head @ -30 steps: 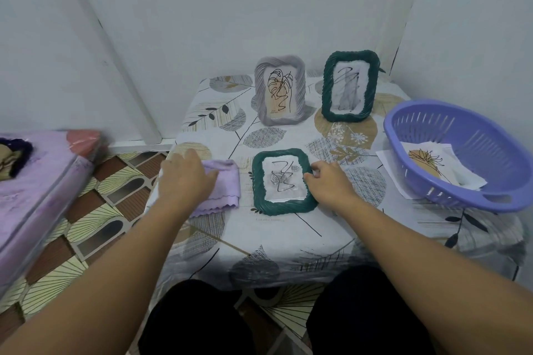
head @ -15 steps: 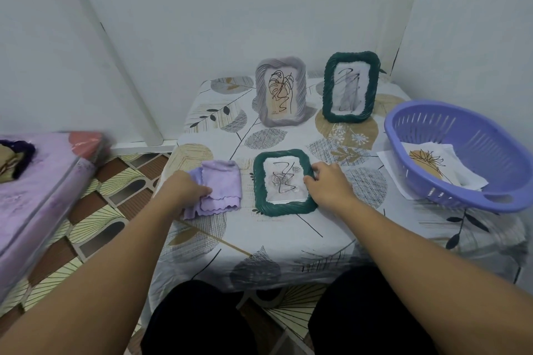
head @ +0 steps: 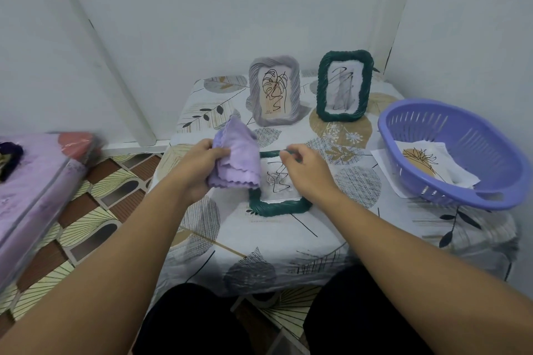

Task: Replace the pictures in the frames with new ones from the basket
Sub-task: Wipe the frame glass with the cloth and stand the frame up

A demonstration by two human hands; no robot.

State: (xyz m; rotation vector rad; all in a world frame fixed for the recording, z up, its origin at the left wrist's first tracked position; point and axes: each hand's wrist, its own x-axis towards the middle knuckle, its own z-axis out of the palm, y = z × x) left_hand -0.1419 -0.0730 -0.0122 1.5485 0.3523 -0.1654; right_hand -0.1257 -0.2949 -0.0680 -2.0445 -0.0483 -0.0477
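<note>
A dark green frame (head: 278, 207) lies flat on the table with a scribbled picture (head: 276, 181) in it. My left hand (head: 199, 166) grips a folded lilac cloth (head: 238, 157) and holds it lifted over the frame's left side. My right hand (head: 305, 171) hovers over the frame's right edge, fingers loosely curled with nothing in them. At the back stand a grey frame (head: 274, 91) with a leaf drawing and a second green frame (head: 344, 85). The purple basket (head: 450, 153) at the right holds pictures (head: 424, 163).
The small table (head: 259, 248) has a leaf-patterned cover and sits in a white-walled corner. A sheet of paper (head: 385, 166) lies under the basket. A lilac mattress (head: 31, 190) lies on the tiled floor at the left. My knees are under the front edge.
My left hand picked the cloth up off the table and brought it right, over the flat frame. My right hand lifted off the frame's right edge.
</note>
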